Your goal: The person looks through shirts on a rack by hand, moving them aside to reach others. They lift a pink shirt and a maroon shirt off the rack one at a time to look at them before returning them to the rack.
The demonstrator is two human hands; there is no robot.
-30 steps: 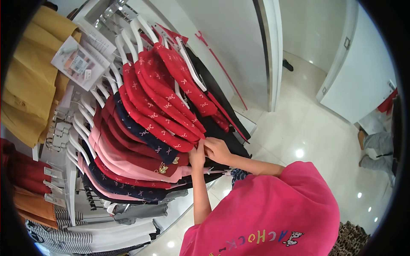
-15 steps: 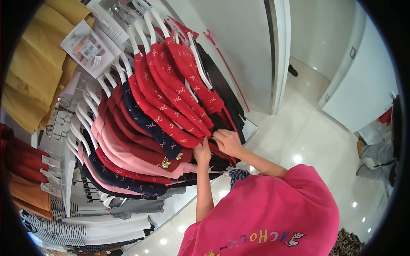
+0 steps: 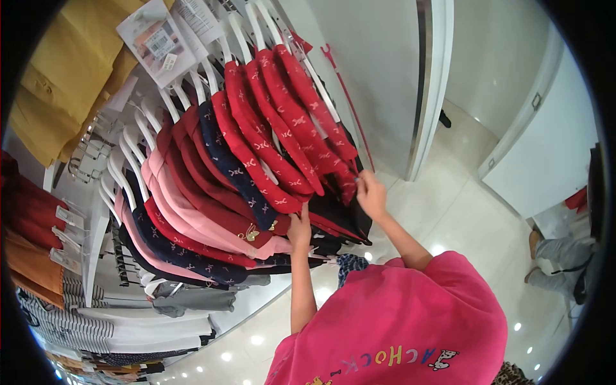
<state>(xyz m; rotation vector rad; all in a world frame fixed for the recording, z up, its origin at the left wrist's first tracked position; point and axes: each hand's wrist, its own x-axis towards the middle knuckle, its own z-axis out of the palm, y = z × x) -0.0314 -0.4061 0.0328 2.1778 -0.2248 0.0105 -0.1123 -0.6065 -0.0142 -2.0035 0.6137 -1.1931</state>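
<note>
Several red tops (image 3: 295, 122) with a small white print hang in a row on white hangers (image 3: 256, 25). My right hand (image 3: 371, 196) has its fingers closed on the lower edge of the front red top (image 3: 346, 183), drawing it out to the right. Lower down, my left hand (image 3: 299, 231) is closed at the bottom edge of another red top (image 3: 282, 200) farther back in the row. Left of these hang a navy printed top (image 3: 231, 168), dark red tops (image 3: 205, 192) and pink tops (image 3: 186, 205). Black garments (image 3: 340, 212) show beneath the red ones.
A price tag card (image 3: 159, 43) hangs at the upper left beside yellow garments (image 3: 70, 77). A red pole (image 3: 346, 96) leans on the white wall. A white door (image 3: 545, 128) stands at the right, and a person's legs (image 3: 558, 256) show beyond the shiny floor (image 3: 443, 205).
My right hand has moved right and up, away from my left hand, pulling the front red top's edge outward. The gap between the hands is wider. The view has shifted slightly.
</note>
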